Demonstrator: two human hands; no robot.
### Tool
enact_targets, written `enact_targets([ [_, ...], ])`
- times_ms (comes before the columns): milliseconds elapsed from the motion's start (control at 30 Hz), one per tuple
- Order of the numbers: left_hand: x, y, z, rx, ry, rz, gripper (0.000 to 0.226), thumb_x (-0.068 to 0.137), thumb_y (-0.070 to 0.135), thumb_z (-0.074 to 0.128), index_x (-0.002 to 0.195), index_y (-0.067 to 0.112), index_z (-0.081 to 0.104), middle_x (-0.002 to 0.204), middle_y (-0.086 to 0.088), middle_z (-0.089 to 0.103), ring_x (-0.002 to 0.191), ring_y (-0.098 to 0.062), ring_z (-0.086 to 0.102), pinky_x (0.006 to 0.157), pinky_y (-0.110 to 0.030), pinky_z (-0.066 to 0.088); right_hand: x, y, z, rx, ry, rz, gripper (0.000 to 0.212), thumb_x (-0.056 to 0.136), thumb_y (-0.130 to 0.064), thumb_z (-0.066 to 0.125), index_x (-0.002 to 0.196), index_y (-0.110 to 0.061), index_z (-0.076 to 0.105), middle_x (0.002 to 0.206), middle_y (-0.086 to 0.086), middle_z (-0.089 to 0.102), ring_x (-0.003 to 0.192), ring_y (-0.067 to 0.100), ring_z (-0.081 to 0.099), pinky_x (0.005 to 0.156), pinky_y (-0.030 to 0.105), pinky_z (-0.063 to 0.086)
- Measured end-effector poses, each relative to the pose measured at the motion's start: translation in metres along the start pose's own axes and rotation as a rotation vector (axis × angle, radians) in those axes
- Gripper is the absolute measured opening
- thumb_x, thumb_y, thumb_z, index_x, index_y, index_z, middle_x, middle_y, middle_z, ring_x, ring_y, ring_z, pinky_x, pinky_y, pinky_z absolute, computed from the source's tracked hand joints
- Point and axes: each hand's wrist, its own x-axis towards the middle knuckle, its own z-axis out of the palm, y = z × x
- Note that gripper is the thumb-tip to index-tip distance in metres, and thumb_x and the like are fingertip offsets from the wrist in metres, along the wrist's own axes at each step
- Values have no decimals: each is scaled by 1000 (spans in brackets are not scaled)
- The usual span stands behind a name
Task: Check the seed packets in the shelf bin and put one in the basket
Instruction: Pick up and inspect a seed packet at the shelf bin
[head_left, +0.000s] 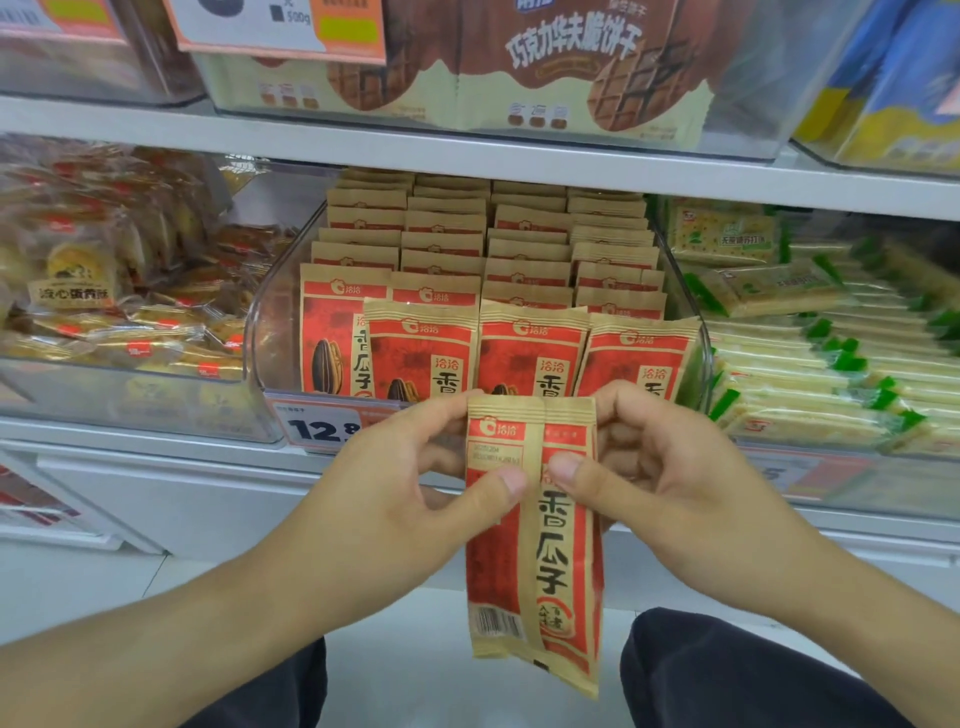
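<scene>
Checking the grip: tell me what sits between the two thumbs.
Head view: only the held seed packet. The left hand and right hand pinch its upper part, thumb tips nearly meeting.

The held packet (535, 540) covers the fingers of the left hand (415, 478) and the right hand (670, 467) behind it; only the thumbs show on its face. Its small date print near the top is too fine to read. The price tag (322, 428) at the lower middle of the frame is half hidden behind the left hand, so only "12" and part of one more digit show. The bin (260, 332) wall hides the lower halves of the front packets. The upper shelf (467, 150) blocks the back rows. At the upper left, the label is cut by the frame's edge and blurred. No basket is in view.
</scene>
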Motion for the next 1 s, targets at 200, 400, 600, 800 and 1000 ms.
enact_targets([
  [200, -1, -4, 4, 176, 46, 5, 95, 67, 69, 71, 149, 32, 42, 104, 30, 70, 103, 8, 65, 81, -18, 58, -4, -6, 4, 4, -120, -43, 12, 82, -35, 78, 90, -28, 71, 95, 7, 75, 88, 30, 73, 72, 59, 59],
  [400, 2, -5, 9, 136, 68, 5, 74, 85, 38, 70, 151, 30, 38, 103, 32, 69, 102, 11, 64, 76, -10, 54, -3, -8, 4, 35, -80, -14, 11, 80, -26, 79, 89, -24, 74, 90, 9, 77, 80, 29, 76, 72, 51, 63],
  [600, 4, -8, 7, 112, 32, -7, 33, 97, 26, 56, 128, 39, 57, 102, 28, 73, 99, 7, 66, 78, -10, 52, -2, -10, 5, 143, -33, 33, 11, 76, -20, 81, 84, -15, 75, 82, 16, 76, 72, 37, 75, 66, 43, 65],
  [800, 6, -7, 7, -8, -17, -22, 25, 94, 33, 58, 117, 44, 58, 101, 27, 73, 97, 3, 68, 77, -14, 54, 1, -8, 3, 161, 18, 69, 32, 73, -22, 81, 85, 4, 67, 77, 25, 72, 68, 45, 72, 60, 43, 64],
  [1000, 0, -4, 6, -14, -154, -26, 55, 83, 33, 74, 127, 48, 44, 116, 28, 68, 109, 5, 65, 86, -16, 55, 2, -14, -4, 227, 122, 35, 24, 74, -19, 73, 90, -1, 69, 82, 17, 77, 74, 32, 78, 60, 38, 64],
])
